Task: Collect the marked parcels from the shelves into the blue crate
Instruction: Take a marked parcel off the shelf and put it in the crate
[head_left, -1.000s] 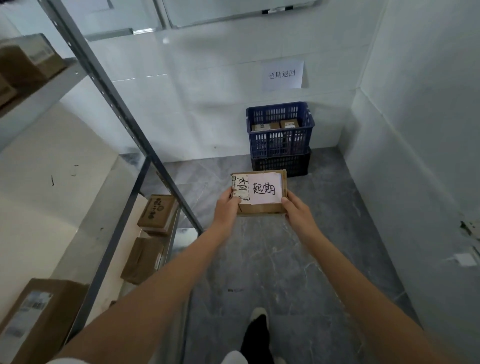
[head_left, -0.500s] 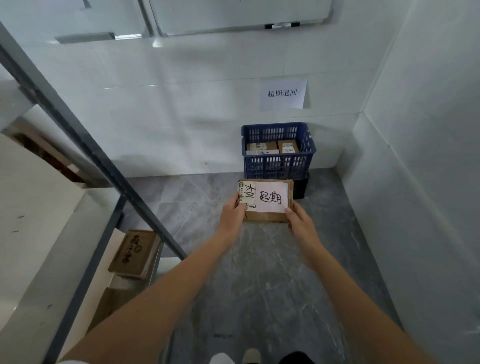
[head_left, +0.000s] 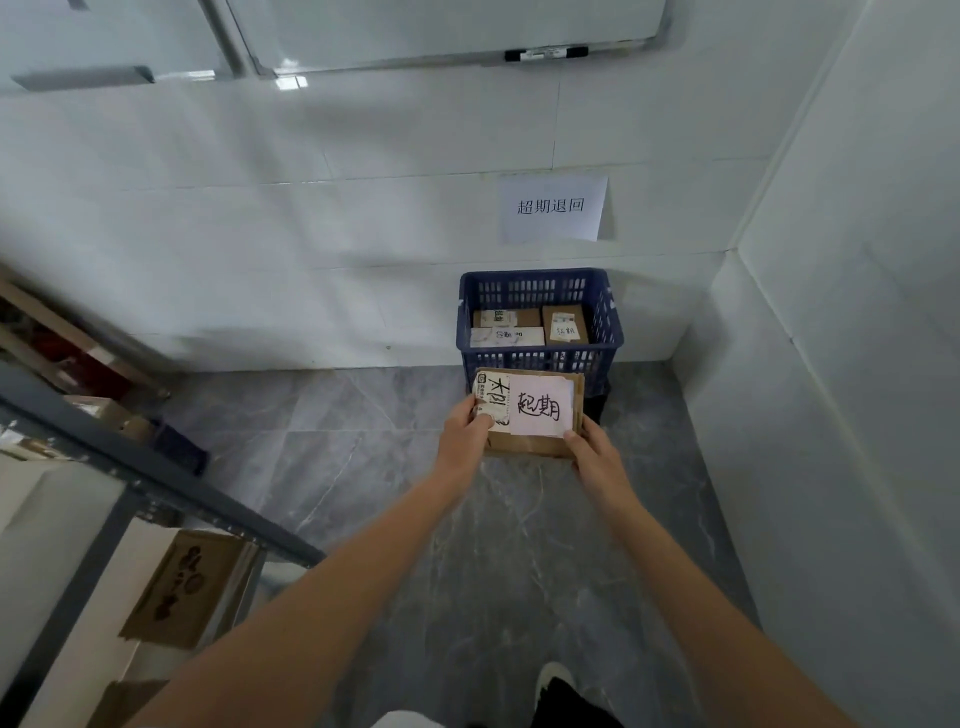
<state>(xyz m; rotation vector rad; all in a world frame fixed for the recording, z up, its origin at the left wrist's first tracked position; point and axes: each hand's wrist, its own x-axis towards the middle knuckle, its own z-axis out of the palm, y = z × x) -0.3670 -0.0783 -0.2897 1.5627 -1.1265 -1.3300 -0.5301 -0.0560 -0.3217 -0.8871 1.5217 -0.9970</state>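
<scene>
Two hands hold one parcel (head_left: 527, 413) flat in the air: left hand (head_left: 464, 434) pinches its left edge, right hand (head_left: 597, 457) grips the near right corner. Just beyond, crate (head_left: 540, 358) on the floor against the wall, three parcels (head_left: 530, 326) inside.

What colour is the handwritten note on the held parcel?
White with black handwriting, on the brown parcel; head view.

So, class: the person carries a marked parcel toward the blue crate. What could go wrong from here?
1. The hands, left and right, pinch only the parcel's near corners, so it might tip forward and drop.
2. Three parcels already lie in the blue crate; this one may land tilted on them.
</scene>
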